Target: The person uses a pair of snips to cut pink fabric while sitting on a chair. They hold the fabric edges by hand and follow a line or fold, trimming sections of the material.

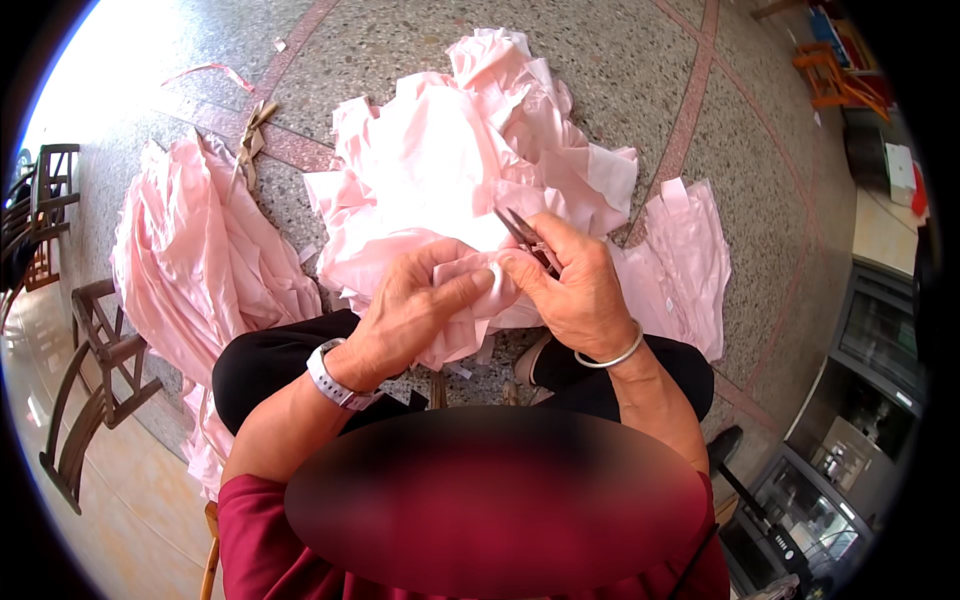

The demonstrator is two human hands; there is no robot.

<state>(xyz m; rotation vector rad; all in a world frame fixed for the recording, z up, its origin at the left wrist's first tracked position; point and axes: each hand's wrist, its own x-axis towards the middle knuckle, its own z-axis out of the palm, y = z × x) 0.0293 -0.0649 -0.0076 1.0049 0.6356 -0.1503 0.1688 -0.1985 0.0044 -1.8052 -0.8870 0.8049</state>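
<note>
Dark red shirt (pixel 255 535) fills the bottom of the head view. Beyond it, the left hand (pixel 400 300) pinches pink cloth (pixel 458 340), which bunches between both hands. The right hand (pixel 580 290) grips small scissors (pixel 533 243), its thumb at the cloth's edge. Ahead, a pink heap (pixel 420 140) covers the floor (pixel 620 60).

Looking steeply down from the head, above and behind left hand (pixel 408 308) and right hand (pixel 578 290), close to both, facing forward past them, taking in floor (pixel 620 75) all around
</note>
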